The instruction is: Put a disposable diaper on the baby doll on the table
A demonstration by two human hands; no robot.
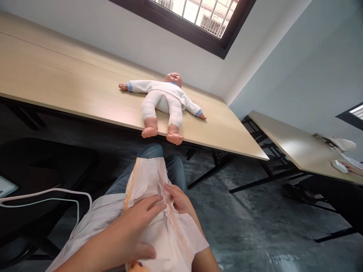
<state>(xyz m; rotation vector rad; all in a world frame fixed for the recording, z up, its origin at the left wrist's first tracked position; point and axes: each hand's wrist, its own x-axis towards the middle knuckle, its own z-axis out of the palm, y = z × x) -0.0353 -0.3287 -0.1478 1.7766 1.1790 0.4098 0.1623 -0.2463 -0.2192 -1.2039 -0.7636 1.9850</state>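
Note:
An unfolded white diaper (pixel 154 173) with pale orange edging lies across my lap, its ruffled inner side facing up. My left hand (pixel 141 223) rests on it, fingers stretched out and thumb apart, pressing near the middle. At the diaper's right side my right hand (pixel 178 198) grips the ruffled edge, with some fingers hidden behind it. Beyond my knees, a baby doll (pixel 166 100) in a white top and leggings with blue cuffs lies on its back, arms spread, feet over the table's front edge. Neither hand touches the doll.
The long wooden table (pixel 70 90) stands against the wall below a barred window (pixel 198 19). To the right is a second table (pixel 286 139) with white items and part of a person's hand (pixel 353 168). A black chair (pixel 42 162) and a white cable (pixel 56 190) are at left.

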